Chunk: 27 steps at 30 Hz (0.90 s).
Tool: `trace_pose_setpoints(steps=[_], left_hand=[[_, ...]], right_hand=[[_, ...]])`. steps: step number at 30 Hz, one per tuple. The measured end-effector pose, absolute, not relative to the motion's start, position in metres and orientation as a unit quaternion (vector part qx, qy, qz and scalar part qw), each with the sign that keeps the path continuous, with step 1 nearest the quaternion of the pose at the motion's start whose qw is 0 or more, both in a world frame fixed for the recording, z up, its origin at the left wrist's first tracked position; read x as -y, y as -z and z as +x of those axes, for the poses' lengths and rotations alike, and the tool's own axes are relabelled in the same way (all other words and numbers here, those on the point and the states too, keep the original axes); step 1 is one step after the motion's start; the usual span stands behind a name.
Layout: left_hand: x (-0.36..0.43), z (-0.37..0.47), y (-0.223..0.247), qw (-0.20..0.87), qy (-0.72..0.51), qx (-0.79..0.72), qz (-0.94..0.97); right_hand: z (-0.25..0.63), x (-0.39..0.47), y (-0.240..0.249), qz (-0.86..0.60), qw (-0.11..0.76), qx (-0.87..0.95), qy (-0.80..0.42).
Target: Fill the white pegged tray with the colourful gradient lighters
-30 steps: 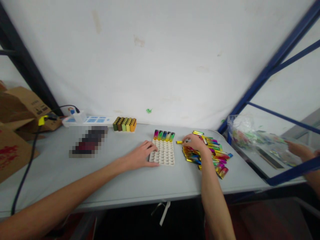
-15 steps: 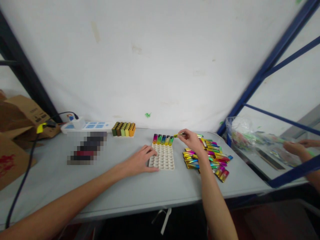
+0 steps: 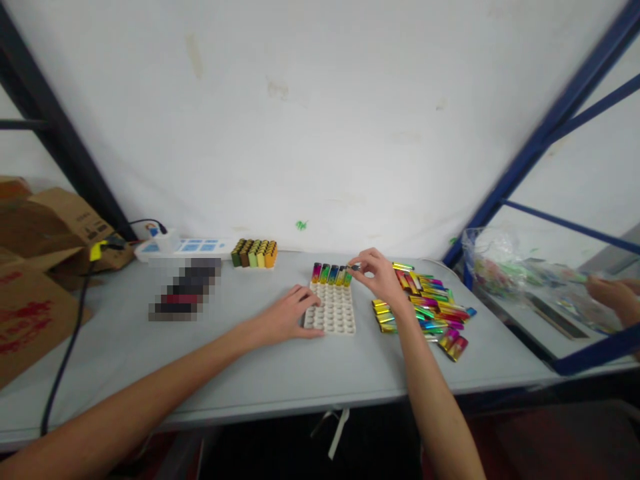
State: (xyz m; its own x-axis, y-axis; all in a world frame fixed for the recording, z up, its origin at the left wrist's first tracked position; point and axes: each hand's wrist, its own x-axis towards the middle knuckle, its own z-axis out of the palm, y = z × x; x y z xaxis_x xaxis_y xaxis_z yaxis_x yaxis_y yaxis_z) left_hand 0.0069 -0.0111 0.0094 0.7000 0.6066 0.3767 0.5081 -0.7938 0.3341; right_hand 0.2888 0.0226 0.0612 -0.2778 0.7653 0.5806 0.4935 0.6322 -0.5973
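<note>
1. The right hand is now right of the middle of the frame, by the tray's top right corner. One second ago it was over the pile.
2. It pinches a lighter with its fingertips, next to the row of five at the tray's far end.
3. The left hand has stayed on the left side of the tray, in the middle of the frame, fingers and thumb spread.
4. The pinching fingers hide most of the lighter (only a small shiny bit shows), so I can't tell if it touches the row.
5. The right arm covers some of the table near the pile.
6. At the right edge, another person's hand is cut off and blurry; I can't tell its grip.
7. Blocky squares hide a dark thing at left, and the box is cut off.
</note>
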Motion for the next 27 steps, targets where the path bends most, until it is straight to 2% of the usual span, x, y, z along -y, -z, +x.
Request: trace_pose_setpoints(steps=[7, 11, 18, 27], left_hand=[[0.013, 0.009, -0.007, 0.096, -0.24, -0.31, 0.915], [0.018, 0.012, -0.007, 0.08, -0.24, -0.314, 0.915], [0.022, 0.016, -0.008, 0.054, -0.23, -0.323, 0.916], [0.019, 0.014, -0.004, 0.041, -0.219, -0.323, 0.92]], right_hand=[[0.251, -0.023, -0.055, -0.4, 0.391, 0.799, -0.22], [0.225, -0.028, -0.04, -0.417, 0.38, 0.798, -0.213], [0.215, -0.037, -0.027, -0.424, 0.322, 0.84, -0.105], [0.217, -0.024, -0.037, -0.434, 0.253, 0.864, 0.034]])
